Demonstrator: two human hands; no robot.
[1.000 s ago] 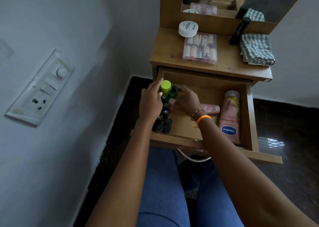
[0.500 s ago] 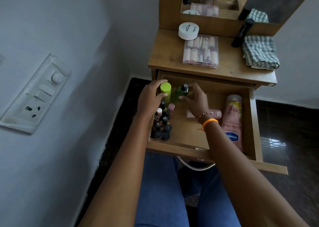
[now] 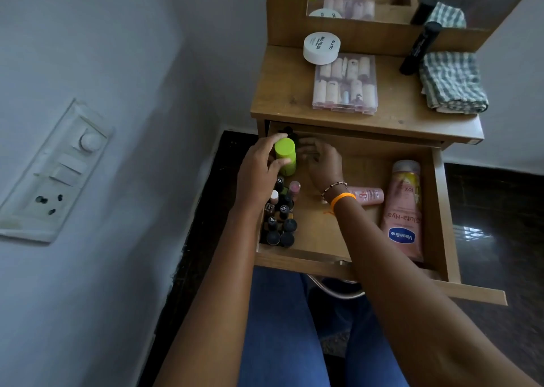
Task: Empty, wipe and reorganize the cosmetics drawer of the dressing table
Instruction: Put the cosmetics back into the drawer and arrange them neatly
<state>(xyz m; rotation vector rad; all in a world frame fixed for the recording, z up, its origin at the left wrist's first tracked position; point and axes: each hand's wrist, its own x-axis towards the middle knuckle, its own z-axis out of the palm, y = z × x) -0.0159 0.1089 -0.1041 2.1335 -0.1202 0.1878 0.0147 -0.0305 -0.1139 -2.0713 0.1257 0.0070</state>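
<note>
Your left hand (image 3: 259, 168) grips the lime-green bottle (image 3: 285, 156), thumb and fingers curled round it, at the far left corner of the open drawer (image 3: 441, 210). Your right hand (image 3: 322, 161) sits just beside it, fingers loosely curled; you cannot tell whether they hold anything. Small nail polish bottles (image 3: 279, 216) stand clustered along the drawer's left edge. A pink tube (image 3: 369, 195) and the Vaseline tube (image 3: 403, 210) lie by the right edge. The checked cloth (image 3: 452, 83) rests on the tabletop's right side.
</note>
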